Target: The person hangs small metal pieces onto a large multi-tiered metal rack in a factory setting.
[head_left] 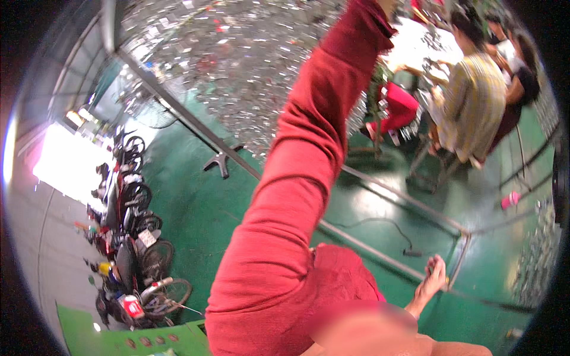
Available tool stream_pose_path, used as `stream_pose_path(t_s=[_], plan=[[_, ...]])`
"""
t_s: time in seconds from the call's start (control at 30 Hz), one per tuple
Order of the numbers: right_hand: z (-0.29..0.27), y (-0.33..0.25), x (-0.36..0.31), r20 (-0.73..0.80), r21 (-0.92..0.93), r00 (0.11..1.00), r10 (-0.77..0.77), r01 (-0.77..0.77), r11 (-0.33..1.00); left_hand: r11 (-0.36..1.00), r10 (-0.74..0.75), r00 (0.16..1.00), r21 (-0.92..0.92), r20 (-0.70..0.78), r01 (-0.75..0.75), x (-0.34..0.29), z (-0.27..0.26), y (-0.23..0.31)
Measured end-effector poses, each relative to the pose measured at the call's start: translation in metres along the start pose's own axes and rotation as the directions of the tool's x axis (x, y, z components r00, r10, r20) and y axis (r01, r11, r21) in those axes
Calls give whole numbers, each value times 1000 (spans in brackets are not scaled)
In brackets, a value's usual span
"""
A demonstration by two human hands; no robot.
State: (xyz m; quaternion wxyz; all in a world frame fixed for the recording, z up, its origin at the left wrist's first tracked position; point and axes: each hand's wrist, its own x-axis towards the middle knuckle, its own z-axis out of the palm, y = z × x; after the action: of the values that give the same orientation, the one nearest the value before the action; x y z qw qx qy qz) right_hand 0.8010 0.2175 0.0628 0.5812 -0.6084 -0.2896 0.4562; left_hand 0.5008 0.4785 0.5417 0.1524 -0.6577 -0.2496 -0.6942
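Note:
A red-sleeved arm, which I take as my left, stretches from the bottom across the middle to the top edge. Only a sliver of my left hand (pixel 387 6) shows beyond the cuff, its fingers cut off. Under it lies a large surface heaped with small shiny silver pieces (pixel 237 77), blurred. At lower right, my right hand (pixel 436 274) appears bare, with its fingers stretched out and nothing visible in them. It is beside the corner of a grey metal frame (pixel 464 234); whether it touches the frame I cannot tell. Red cloth (pixel 344 270) bunches at the bottom middle.
Several people, one in a plaid shirt (pixel 472 101), sit around a bright white table (pixel 409 44) at upper right. Parked motorbikes (pixel 127 255) line the left. A fan (pixel 151 110) stands beyond the frame. A black cable (pixel 386 221) and pink cup (pixel 509 200) lie on the green floor.

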Motion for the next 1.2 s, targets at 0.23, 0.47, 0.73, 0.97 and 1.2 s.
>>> stream_pose_path(t_s=[0.23,0.47,0.73,0.97,1.2], plan=[[9,-19,3,187,-7,982,-31,33,999,966,-242,963,-66,116,250,-11,-46,47],[23,-2,11,333,-7,942,-46,51,999,962,-232,972,-157,-28,225,-33,-101,48],[65,-17,-6,441,-7,897,-19,24,1000,793,-495,863,-353,103,497,-42,-216,98],[87,-18,-7,489,40,872,-33,16,999,647,-593,793,-505,136,571,-37,-293,90],[100,-3,1,509,12,861,11,-20,1000,483,-669,690,-546,274,685,-14,-359,68]])
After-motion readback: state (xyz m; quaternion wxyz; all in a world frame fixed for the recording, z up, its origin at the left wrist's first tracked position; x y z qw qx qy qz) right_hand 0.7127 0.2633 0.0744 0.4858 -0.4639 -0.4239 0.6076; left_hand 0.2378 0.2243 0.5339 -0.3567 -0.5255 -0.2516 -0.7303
